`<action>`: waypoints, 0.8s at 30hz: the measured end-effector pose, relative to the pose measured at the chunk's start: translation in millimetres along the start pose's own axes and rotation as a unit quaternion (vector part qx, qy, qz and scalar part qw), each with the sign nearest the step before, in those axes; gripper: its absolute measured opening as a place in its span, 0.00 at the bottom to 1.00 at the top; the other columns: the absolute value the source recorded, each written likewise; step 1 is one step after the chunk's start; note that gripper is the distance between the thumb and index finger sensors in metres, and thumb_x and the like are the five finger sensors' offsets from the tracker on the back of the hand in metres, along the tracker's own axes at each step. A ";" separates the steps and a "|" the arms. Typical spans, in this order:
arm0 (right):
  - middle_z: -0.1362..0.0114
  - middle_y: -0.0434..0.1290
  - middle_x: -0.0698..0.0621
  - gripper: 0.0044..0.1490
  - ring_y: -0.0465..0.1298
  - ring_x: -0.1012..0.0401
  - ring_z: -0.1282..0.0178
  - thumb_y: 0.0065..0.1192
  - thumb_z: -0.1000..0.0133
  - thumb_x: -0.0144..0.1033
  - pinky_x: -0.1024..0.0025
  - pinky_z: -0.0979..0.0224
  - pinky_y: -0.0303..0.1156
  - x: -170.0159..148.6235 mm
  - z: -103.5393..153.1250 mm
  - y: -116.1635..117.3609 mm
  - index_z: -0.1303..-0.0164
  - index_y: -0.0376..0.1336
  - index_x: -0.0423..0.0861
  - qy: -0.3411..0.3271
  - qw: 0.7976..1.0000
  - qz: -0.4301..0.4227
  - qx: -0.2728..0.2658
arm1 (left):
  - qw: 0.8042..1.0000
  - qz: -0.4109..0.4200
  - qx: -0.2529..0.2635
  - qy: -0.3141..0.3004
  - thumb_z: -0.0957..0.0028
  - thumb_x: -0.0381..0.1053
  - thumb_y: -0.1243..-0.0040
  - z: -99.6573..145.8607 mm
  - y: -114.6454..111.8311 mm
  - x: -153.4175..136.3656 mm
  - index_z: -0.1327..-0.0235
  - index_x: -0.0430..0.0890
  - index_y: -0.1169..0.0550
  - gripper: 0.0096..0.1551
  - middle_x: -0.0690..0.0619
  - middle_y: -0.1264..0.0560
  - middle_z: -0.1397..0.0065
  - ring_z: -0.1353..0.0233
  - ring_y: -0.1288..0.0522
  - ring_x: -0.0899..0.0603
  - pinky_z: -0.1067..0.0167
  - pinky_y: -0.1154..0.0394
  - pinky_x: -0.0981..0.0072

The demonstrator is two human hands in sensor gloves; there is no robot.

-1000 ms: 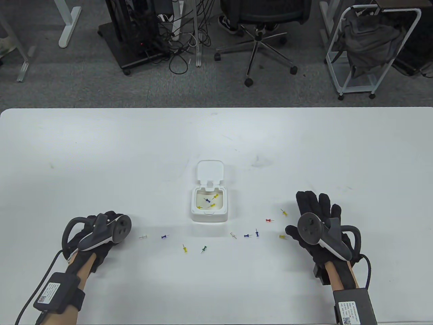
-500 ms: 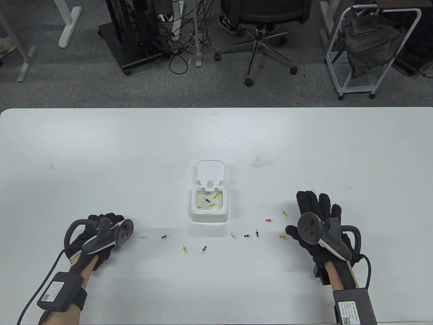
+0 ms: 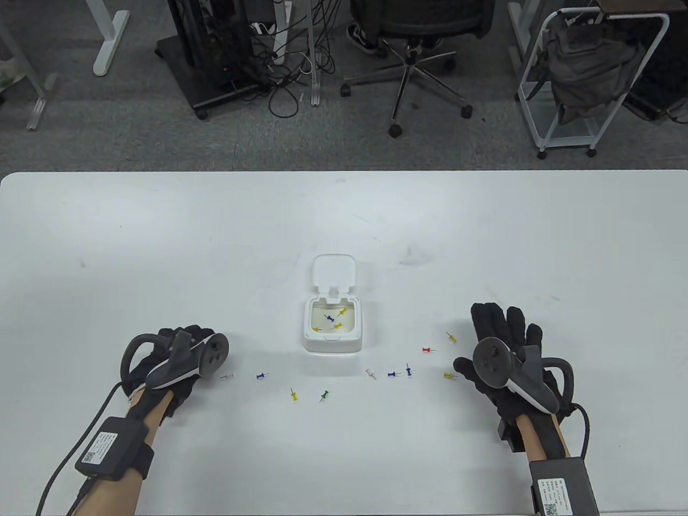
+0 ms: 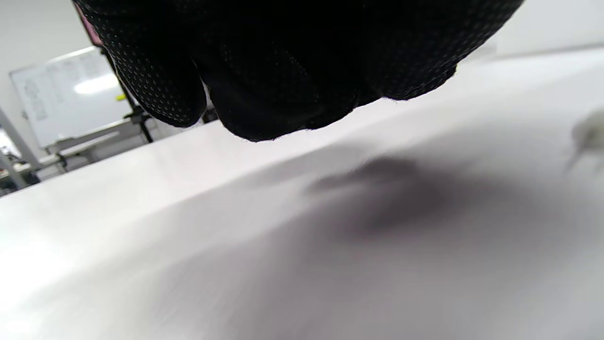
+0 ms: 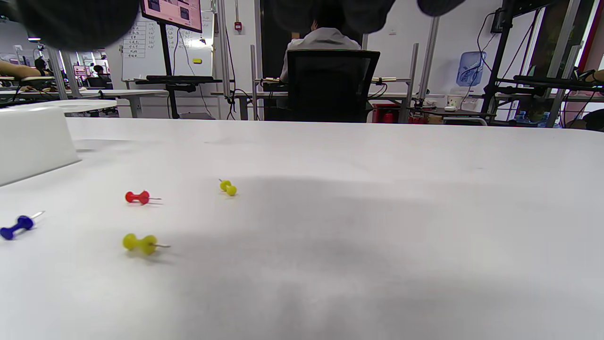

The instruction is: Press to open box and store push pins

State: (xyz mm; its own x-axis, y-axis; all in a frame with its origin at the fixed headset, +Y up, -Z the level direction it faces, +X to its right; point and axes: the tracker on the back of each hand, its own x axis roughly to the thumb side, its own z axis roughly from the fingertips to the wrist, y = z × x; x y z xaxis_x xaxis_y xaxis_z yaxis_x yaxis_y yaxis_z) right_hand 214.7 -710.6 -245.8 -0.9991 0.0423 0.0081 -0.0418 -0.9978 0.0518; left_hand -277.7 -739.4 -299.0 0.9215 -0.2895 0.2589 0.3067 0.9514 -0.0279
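Left hand [image 3: 177,363] low over the tabletop [image 3: 161,242], fingers curled, nothing visibly held, just beside the white pin [image 3: 228,376]; it has slid right toward that pin since the earlier frames. Right hand [image 3: 502,357] flat, fingers straight, resting on the tabletop, unchanged. Box [image 3: 332,322] sits mid-tabletop, lid [image 3: 334,272] already flipped back, 4 pins inside. Loose pins lie in front of it: blue pin [image 3: 261,375], yellow pin [image 3: 293,396], green pin [image 3: 323,396] on the left; red pin [image 3: 427,350] and several more near the right hand. Judgement: pins are tiny, light, hard plastic with sharp points; they roll and skitter easily. Best pinched by the waisted head, not the needle, 1 at a time.
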 end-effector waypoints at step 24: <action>0.08 0.42 0.47 0.59 0.45 0.38 0.11 0.50 0.53 0.65 0.32 0.18 0.44 0.5 -0.8 2.2 0.21 0.30 0.53 -0.003 1.000 0.000 0.004 | 0.994 0.019 0.060 -0.087 0.48 0.58 0.41 -77.7 94.2 124.2 0.41 0.57 0.22 0.22 0.60 0.19 0.37 0.47 0.15 0.52 0.28 0.22 0.48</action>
State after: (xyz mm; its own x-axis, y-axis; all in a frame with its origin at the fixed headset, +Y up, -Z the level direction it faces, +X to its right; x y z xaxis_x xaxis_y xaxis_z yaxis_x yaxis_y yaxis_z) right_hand 214.1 -712.8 -246.5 -0.9990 0.0422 0.0136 -0.0413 -0.9973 0.0607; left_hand -115.9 -693.9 -344.6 0.8734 -0.2404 0.4235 0.2322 0.9700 0.0719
